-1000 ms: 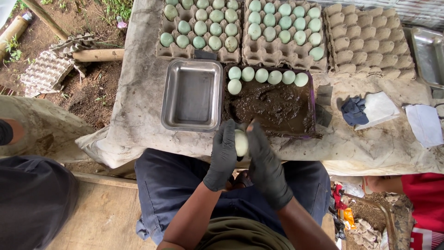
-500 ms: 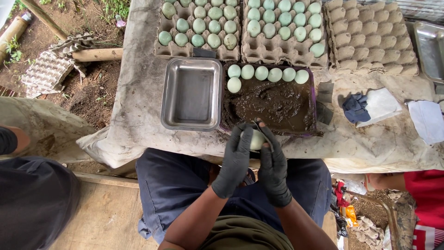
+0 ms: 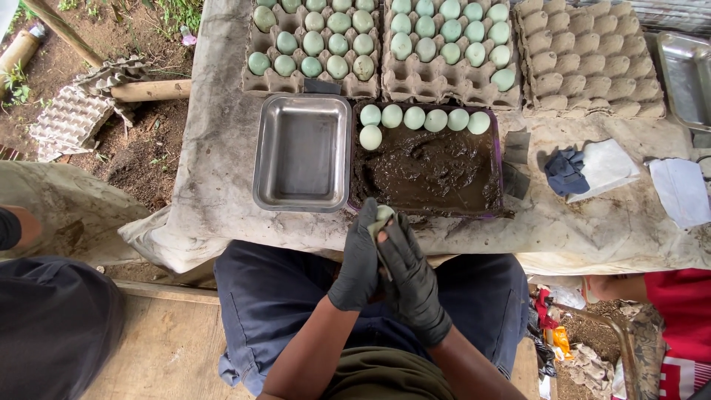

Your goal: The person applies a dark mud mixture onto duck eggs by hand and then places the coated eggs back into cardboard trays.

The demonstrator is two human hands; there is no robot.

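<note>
Both my hands wear black gloves and meet just below the near edge of the mud tray (image 3: 498, 155). My left hand (image 3: 359, 259) cups a pale green egg (image 3: 383, 214), of which only the top shows. My right hand (image 3: 411, 270) presses against the egg from the right, fingers wrapped over it. The tray holds dark wet mud (image 3: 426, 174), with several pale green eggs (image 3: 424, 118) lined along its far edge. An empty steel pan (image 3: 302, 152) sits to the tray's left.
Two cardboard trays of green eggs (image 3: 315, 44) (image 3: 448, 41) and an empty one (image 3: 585, 63) stand at the back. A dark cloth (image 3: 564, 172), white papers (image 3: 681, 191) and another steel pan (image 3: 685, 78) lie right. Other people sit at left (image 3: 52, 326) and right (image 3: 666, 318).
My hands have moved slightly back from the mud tray toward my lap. They have closed tighter around the egg, which now shows less.
</note>
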